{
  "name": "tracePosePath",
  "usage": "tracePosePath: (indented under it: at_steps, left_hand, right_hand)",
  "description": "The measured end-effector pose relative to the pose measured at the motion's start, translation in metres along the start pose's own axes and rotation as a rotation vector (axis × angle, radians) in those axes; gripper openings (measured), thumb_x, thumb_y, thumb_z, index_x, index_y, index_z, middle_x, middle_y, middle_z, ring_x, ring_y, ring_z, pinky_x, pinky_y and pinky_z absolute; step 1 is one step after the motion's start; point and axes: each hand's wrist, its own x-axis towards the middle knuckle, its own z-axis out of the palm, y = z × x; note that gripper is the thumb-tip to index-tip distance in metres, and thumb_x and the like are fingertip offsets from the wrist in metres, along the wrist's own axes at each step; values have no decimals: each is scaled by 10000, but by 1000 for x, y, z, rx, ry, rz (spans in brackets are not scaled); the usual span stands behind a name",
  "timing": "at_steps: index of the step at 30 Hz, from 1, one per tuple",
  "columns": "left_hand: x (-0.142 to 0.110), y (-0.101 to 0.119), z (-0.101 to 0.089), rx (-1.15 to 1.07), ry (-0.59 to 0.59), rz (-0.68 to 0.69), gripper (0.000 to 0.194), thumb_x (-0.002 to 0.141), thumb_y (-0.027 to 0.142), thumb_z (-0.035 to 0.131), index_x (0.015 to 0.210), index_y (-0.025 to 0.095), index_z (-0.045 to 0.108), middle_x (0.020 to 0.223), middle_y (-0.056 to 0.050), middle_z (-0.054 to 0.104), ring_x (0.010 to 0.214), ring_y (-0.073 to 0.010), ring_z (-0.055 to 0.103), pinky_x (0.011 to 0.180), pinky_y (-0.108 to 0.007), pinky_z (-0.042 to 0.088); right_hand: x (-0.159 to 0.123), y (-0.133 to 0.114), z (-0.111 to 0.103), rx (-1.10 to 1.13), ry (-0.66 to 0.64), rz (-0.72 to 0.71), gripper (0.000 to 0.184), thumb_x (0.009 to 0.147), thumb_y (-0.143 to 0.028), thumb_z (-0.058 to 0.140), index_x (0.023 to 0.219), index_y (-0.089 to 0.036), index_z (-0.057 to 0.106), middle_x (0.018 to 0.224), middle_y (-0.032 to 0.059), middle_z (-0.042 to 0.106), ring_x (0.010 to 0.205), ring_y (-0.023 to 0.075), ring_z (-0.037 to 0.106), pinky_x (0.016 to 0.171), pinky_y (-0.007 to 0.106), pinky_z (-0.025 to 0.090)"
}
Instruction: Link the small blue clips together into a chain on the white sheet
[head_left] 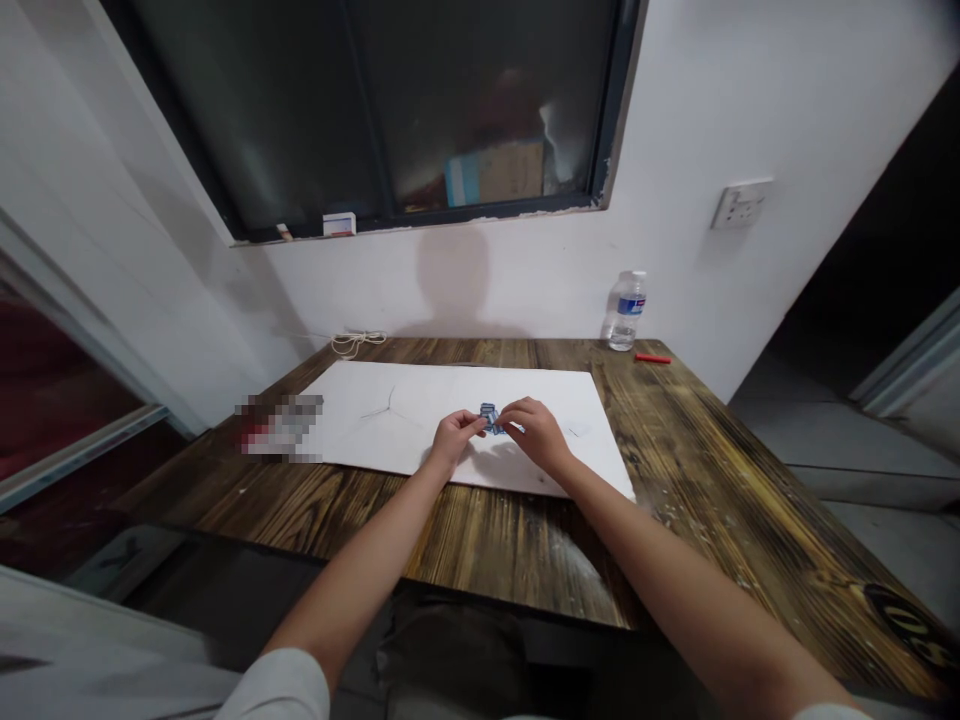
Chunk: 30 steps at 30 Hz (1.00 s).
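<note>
On the white sheet [375,435] lying across the dark-grained wooden surface [495,545], a small blue object [490,418] sits between the person's two hands, just beyond the sheet's near edge. The left grip [455,438] comes in from the near left and the right grip [535,434] from the near right, and both are drawn together on the object, their fingertips touching it from opposite sides. Neither hand is plainly nearer. How firmly they press cannot be told, and the fingers hide part of the object (its exact form is too small to make out). Its long axis appears to run away from the person, tilted slightly off straight. The sheet extends much farther to the left of the hands than to the right, where its edge lies close beside the right wrist, and faint pencil lines [388,405] mark its left half. A pixelated patch [281,428] hides whatever lies at the sheet's left end. Beyond the far edge stand a clear plastic water bottle [626,312] and a red marker [652,358], with a coil of white cord [356,343] at the surface's far left corner.
</note>
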Motion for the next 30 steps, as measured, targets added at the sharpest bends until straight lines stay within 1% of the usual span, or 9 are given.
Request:
tracePosePath:
  at_steps: [4,6,10,12,19,22,25,28,30]
  left_hand:
    - [-2,1,1,6,-38,8,306,553,388,804,634,158,618,589,0,629,563,-130,571,649,-278,415]
    - [-2,1,1,3,-54,11,310,560,391,803,634,155,615,584,0,627,565,-128,567,653,-277,413]
    - [-2,0,1,-36,-66,8,318,550,381,815,641,152,615,593,2,629,570,-126,566,650,-273,412]
    - [-2,0,0,-49,-73,6,315,549,374,818,649,151,619,597,3,629,573,-126,566,652,-273,413]
    - [-1,-1,-2,-66,-53,8,276,583,354,805,670,151,640,611,-2,637,592,-120,568,669,-261,411]
    - [1,-2,-3,-91,-39,1,270,580,343,807,671,152,640,632,-1,639,593,-117,569,664,-257,413]
    - [2,-2,-3,-104,0,-3,281,566,347,809,669,150,637,628,1,631,581,-116,564,643,-254,413]
    - [2,-1,-3,-91,59,-9,298,548,355,810,683,148,645,620,-3,630,560,-115,556,606,-252,407]
    - [2,0,-2,-91,86,-16,298,545,351,809,695,148,651,624,-3,635,544,-108,548,587,-246,401]
  right_hand:
    - [-3,-3,2,-177,12,-18,209,901,-265,507,895,-231,713,927,62,690,894,189,545,818,328,372]
    - [-4,-5,2,-244,24,-49,214,909,-265,502,902,-233,714,921,62,692,886,191,536,801,331,356]
    - [-6,-5,6,-288,111,-140,178,896,-214,533,917,-227,710,897,56,692,850,185,525,758,327,346]
    - [-6,-4,8,-294,130,-164,175,894,-207,539,931,-236,707,893,52,687,843,182,522,745,325,344]
    - [-6,-2,16,-243,73,-170,249,891,-181,524,1071,-275,668,951,61,637,857,189,498,732,323,370]
    - [-6,0,18,-207,38,-163,296,877,-178,535,1135,-281,637,1013,72,612,868,200,484,745,337,387]
    - [-7,5,20,-167,13,-158,368,855,-156,549,1191,-297,600,1053,77,579,874,205,479,752,353,404]
    - [-6,10,18,-103,41,-120,363,862,-142,523,1172,-309,613,1016,68,564,857,196,491,750,346,417]
    - [-5,15,14,-81,98,-34,314,873,-159,509,1128,-284,642,979,70,559,859,197,503,758,341,420]
